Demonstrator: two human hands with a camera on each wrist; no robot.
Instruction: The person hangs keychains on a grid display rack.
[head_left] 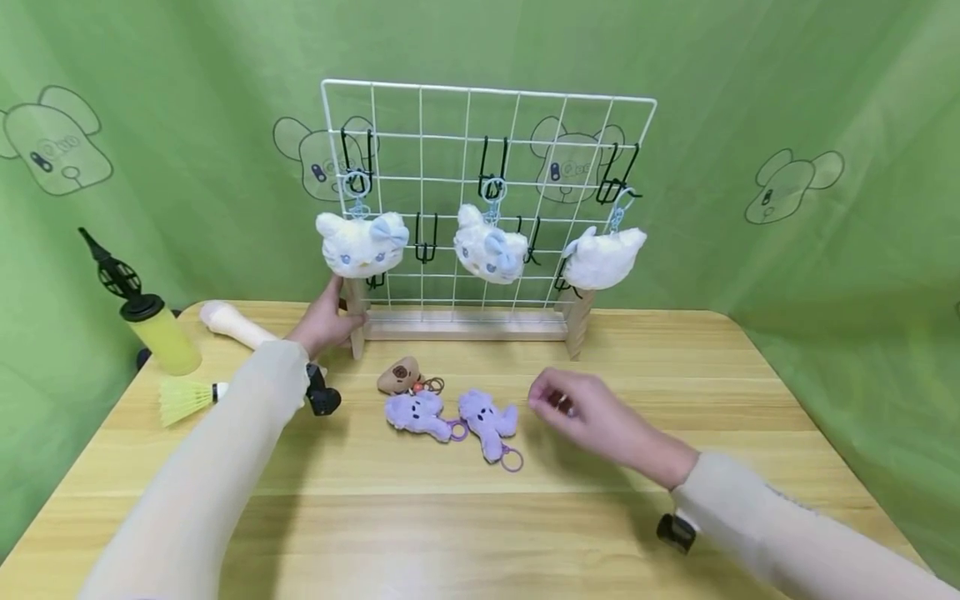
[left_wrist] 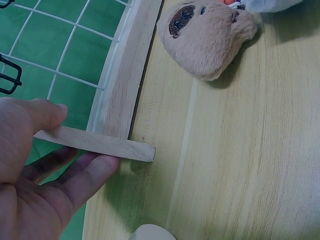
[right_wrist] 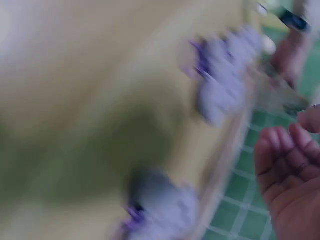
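Observation:
At the left end of the white wire grid rack point(head_left: 468, 90), my left hand point(head_left: 324, 323) grips its wooden foot point(left_wrist: 107, 143), thumb on one side and fingers on the other. My right hand point(head_left: 596, 414) is held above the table with fingers loosely curled; nothing shows in its grasp. Just left of it lie two purple plush keychains point(head_left: 486, 422) with purple rings. Behind them is a brown plush keychain point(head_left: 397, 377), also seen near the rack in the left wrist view. The right wrist view is blurred.
Three white cat-head plush keychains point(head_left: 365, 248) hang from black hooks point(head_left: 495, 171) on the grid; the right one faces away. Lower hooks hold nothing. On the left stand a yellow hand pump point(head_left: 167, 337), a yellow shuttlecock point(head_left: 186, 400) and a pale rod-like object point(head_left: 232, 323). Green cloth surrounds the table.

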